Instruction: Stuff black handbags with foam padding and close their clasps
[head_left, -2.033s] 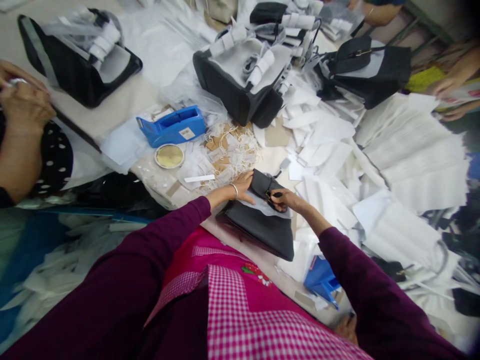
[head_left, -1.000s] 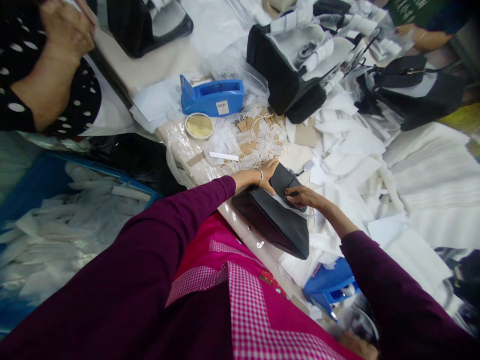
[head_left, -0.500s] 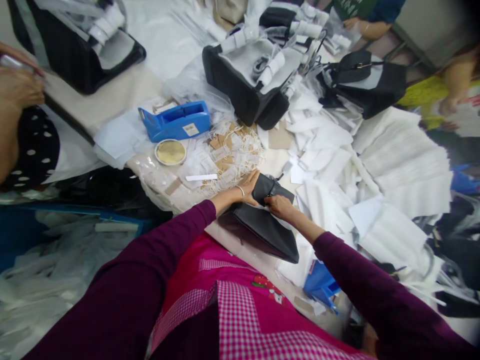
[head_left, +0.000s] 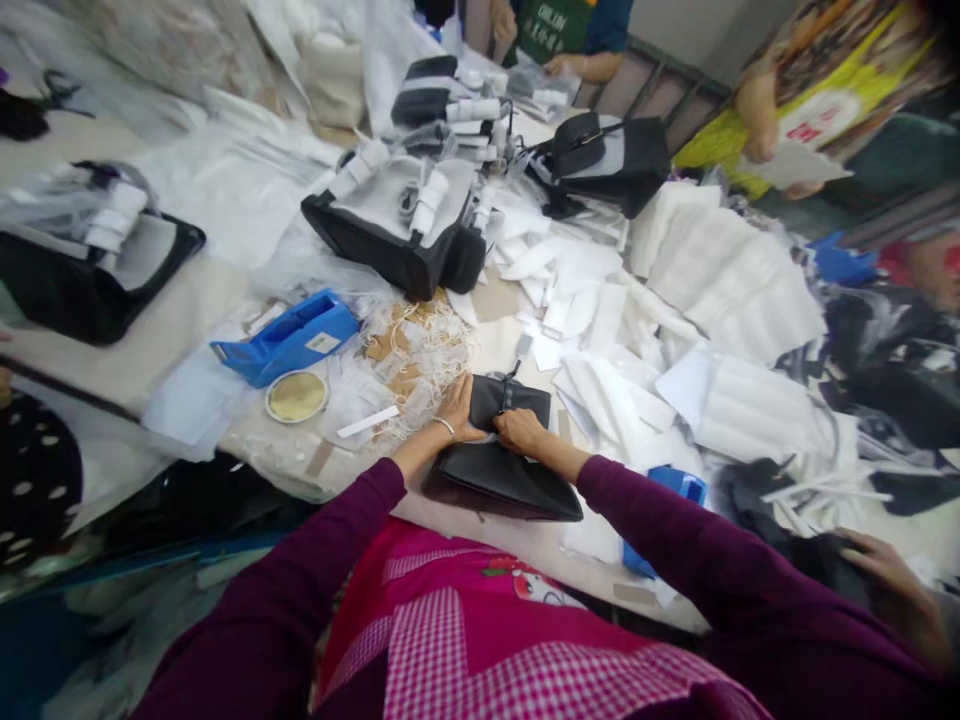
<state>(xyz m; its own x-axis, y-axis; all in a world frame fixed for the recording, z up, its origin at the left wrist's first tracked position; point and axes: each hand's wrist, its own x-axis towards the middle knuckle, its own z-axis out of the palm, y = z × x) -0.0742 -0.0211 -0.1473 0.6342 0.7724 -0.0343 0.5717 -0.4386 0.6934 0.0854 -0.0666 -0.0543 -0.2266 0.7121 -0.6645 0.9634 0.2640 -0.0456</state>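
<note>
Black bag [head_left: 502, 482] looks partway there, I'd guess — left hand [head_left: 456, 408] open against the flap [head_left: 534, 400], right hand [head_left: 519, 428] pinched on the strap [head_left: 505, 393], can't tell if it's fastened.

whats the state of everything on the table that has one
nearest black bag: lying down, fastening hidden by right hand
left blue tape dispenser: upright, no roll visible
string tags: loose, heaped
middle black bag: handles wrapped in white
white sheets: piled, fanned out
</note>
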